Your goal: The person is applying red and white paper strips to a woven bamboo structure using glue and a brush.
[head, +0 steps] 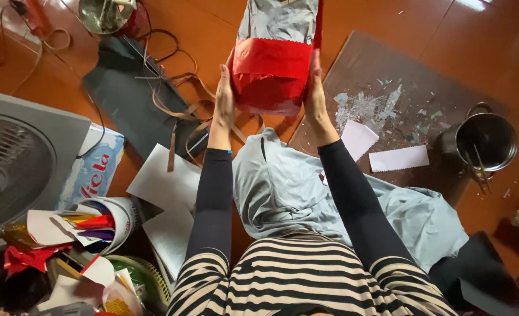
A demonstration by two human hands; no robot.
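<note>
Both my hands press flat against the sides of an upright object (274,52) held out in front of me. Its upper part is covered in crinkled silver foil and its lower part in red paper with a zigzag top edge. My left hand (224,99) lies along its left side, fingers straight up. My right hand (315,93) lies along its right side the same way. Black sleeves cover both forearms. A light grey cloth (283,193) is spread over my lap beneath the arms.
A brown board (388,76) with paper scraps and white sheets lies on the orange floor at right, beside a metal pot (486,140). At left: a grey fan (14,169), a bucket of coloured paper (104,222), a dark sheet (125,93), tan strips, cords.
</note>
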